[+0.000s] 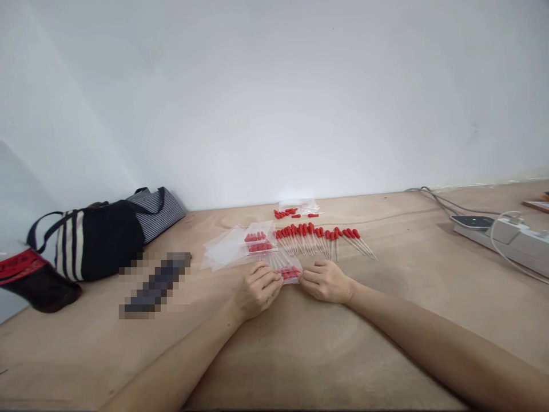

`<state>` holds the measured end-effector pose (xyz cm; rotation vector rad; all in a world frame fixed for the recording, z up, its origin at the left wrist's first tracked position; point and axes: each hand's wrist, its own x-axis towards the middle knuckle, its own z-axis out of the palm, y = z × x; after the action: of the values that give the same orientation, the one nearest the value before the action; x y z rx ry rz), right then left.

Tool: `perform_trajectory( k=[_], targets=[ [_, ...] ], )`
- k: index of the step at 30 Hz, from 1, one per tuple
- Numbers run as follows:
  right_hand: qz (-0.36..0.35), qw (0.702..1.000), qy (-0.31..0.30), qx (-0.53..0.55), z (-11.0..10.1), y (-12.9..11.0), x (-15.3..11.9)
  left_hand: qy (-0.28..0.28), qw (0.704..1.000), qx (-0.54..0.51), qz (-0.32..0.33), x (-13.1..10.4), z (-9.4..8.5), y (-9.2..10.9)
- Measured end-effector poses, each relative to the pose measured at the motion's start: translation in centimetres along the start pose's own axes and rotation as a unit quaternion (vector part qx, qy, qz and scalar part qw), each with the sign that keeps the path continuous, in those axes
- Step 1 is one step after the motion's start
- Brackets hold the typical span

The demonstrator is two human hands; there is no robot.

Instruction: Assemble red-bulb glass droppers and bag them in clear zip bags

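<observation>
Between my hands lies a clear plastic bag [288,268] holding several red-capped droppers, caps toward me. My left hand [259,289] pinches its near left corner, and my right hand [325,281] grips the near right corner with curled fingers. Just behind my left hand, filled bags with red caps [260,247] overlap a fan of flat clear bags [225,249]. A row of loose droppers with red bulbs and thin pale stems [306,230] spreads behind my right hand. Farther back, loose red bulbs [285,213] lie beside another clear bag [300,204].
A black bag with white stripes [100,240] and a dark bottle with a red label [40,286] stand at the left. A blurred dark object [156,284] lies nearer. On the right are a white power strip [506,243], cables and a small black device [472,221].
</observation>
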<state>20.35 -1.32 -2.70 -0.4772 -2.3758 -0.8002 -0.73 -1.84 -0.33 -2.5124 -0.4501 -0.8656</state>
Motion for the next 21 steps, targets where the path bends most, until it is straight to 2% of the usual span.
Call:
perform_trajectory(
  k=[3, 5, 14, 21],
  targets=[
    [0.053, 0.999, 0.004, -0.014, 0.1, -0.4, 0.2, -0.001, 1.0, -0.011, 0.001, -0.1, 0.0, -0.1],
    [0.063, 0.998, 0.003, -0.016, 0.3, -0.5, 0.4, -0.008, 1.0, -0.011, 0.004, -0.1, 0.0, -0.1],
    [-0.004, 1.0, -0.003, 0.001, 0.6, -0.6, 1.3, 0.015, 0.999, 0.004, 0.032, 0.7, 0.4, 0.0],
    [0.003, 1.0, 0.007, -0.004, 0.6, -1.0, 1.8, -0.004, 0.999, 0.005, 0.042, 0.7, 0.5, 0.0]
  ],
)
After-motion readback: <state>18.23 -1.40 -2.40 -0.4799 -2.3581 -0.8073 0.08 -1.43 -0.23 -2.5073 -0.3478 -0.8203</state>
